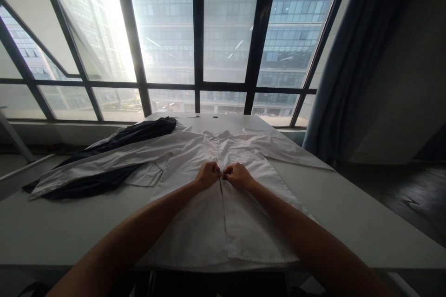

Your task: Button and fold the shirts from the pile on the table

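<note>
Left hand (207,175) and right hand (238,176) fingers pinch white shirt (195,222) placket between them; dark garment (139,134) far left on worktop (348,213).

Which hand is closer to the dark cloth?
Left. The left hand pinches the shirt front, on the side toward the dark cloth; the right hand is just beyond it.

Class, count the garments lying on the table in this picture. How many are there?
2: a white shirt spread flat mid-table under both hands, and a dark garment at the left, partly beneath the shirt's sleeve. More may lie hidden underneath.
</note>
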Tool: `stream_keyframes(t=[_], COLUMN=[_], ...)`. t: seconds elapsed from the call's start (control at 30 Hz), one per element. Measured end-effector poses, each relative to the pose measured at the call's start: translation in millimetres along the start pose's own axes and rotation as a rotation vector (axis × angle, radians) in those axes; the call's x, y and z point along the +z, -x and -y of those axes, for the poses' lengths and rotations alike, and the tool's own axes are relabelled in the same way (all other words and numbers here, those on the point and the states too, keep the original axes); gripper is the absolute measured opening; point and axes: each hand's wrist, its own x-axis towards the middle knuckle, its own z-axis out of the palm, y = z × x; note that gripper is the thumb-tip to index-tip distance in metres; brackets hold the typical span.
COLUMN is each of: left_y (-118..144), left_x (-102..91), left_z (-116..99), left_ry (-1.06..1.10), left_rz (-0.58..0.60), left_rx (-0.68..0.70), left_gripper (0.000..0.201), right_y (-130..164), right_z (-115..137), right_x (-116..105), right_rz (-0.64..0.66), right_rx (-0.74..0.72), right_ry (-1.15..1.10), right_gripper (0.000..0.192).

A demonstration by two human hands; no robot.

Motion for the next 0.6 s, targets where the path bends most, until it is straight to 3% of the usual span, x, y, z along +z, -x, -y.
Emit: stream_keyframes(t=[0.27,0.6], left_y=[-0.8,4.7], left_x=[-3.0,-7.5], left_z=[-5.5,-5.8], left_ry=[0.022,-0.027], left_rz=[-0.015,-0.049], left_rx=[-0.029,0.065], left_gripper=[0.030,0.015], right_y=[4.5,1.8], right_z=[9.1,3.4], right_x=[0.5,7.5], right_rz=[-0.066,-0.022], right_rx=[-0.011,-0.007], right_ry=[0.192,0.091], right_gripper=[0.011,0.012])
